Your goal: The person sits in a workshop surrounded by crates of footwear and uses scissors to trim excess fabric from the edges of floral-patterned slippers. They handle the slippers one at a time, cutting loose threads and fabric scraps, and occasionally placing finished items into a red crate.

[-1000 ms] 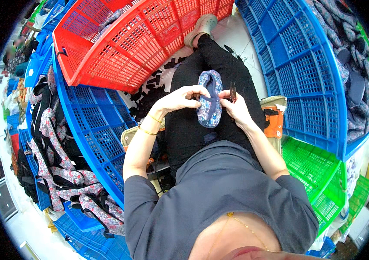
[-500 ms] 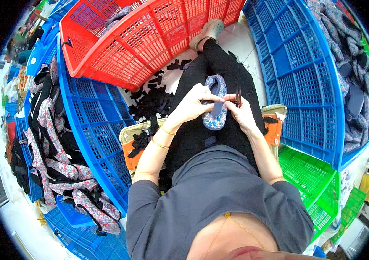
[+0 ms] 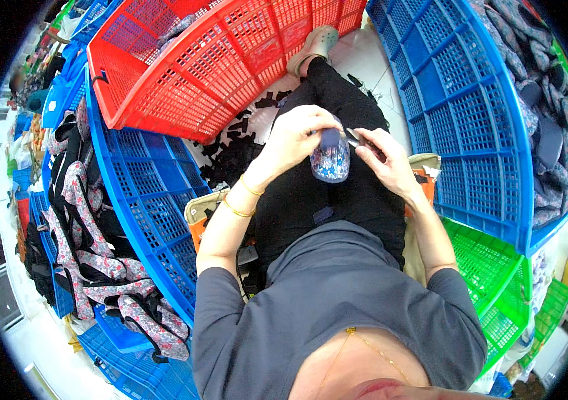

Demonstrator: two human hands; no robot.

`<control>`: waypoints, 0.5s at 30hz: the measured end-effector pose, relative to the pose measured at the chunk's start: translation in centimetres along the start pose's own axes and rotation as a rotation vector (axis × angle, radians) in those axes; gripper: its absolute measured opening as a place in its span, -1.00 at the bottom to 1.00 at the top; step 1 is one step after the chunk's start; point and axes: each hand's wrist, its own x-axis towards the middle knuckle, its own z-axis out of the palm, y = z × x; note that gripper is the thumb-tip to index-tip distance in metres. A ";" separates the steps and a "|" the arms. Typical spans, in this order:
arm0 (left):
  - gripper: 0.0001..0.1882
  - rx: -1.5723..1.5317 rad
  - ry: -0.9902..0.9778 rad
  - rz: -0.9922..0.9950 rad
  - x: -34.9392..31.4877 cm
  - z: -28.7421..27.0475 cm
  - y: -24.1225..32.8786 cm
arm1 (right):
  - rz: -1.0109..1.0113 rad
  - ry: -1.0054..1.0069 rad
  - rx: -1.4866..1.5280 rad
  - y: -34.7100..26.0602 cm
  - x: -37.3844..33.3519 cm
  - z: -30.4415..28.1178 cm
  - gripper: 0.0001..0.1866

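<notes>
Above my lap, my left hand point(image 3: 302, 133) is closed on a blue floral slipper point(image 3: 332, 165), its fingers at the dark strap that crosses the top. The slipper's rounded end points toward me. Beside its right edge, my right hand point(image 3: 388, 160) is closed around small thread snips point(image 3: 354, 137). The blades reach toward the strap; whether they touch it I cannot tell. My fingers hide the handle of the snips and part of the slipper.
A red basket point(image 3: 224, 73) leans ahead of me. Blue crates point(image 3: 144, 173) flank me, with pink floral slippers point(image 3: 97, 260) at left and blue-grey ones point(image 3: 550, 147) at right. Black scraps point(image 3: 234, 157) litter the floor. Green crates point(image 3: 484, 260) stand near right.
The slipper has tilted, so its rounded end shows more. My right hand has drawn off the strap, and the snips have swung from pointing away to pointing at the slipper.
</notes>
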 end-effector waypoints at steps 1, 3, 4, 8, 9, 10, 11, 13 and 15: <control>-0.82 -0.063 -0.024 -0.040 0.4 -0.3 -0.1 | -0.002 0.000 -0.010 -0.5 0.2 -0.2 -0.63; -0.84 -0.063 -0.059 -0.084 1.2 -0.9 -0.4 | -0.004 -0.002 -0.031 -1.0 0.9 -0.3 -0.64; -0.85 -0.083 -0.081 -0.107 1.6 -1.1 -0.5 | -0.086 0.027 -0.084 -0.6 1.3 -0.4 -0.67; -0.88 -0.146 -0.153 -0.230 3.0 -1.6 -0.5 | -0.082 -0.011 -0.178 -1.4 3.2 -1.0 -0.67; -0.88 -0.170 -0.166 -0.264 3.3 -1.6 -0.5 | -0.115 -0.018 -0.186 -1.3 3.6 -1.1 -0.68; -0.87 -0.228 -0.170 -0.312 3.6 -1.7 -0.4 | -0.147 -0.026 -0.194 -1.2 4.1 -1.2 -0.69; -0.86 -0.233 -0.181 -0.309 3.9 -1.8 -0.4 | -0.180 -0.033 -0.202 -1.2 4.5 -1.3 -0.69; -0.85 -0.244 -0.202 -0.307 4.4 -2.0 -0.4 | -0.189 -0.066 -0.219 -1.9 5.1 -1.6 -0.71; -0.85 -0.225 -0.240 -0.288 4.8 -2.2 -0.4 | -0.237 -0.083 -0.210 -2.1 5.8 -1.7 -0.71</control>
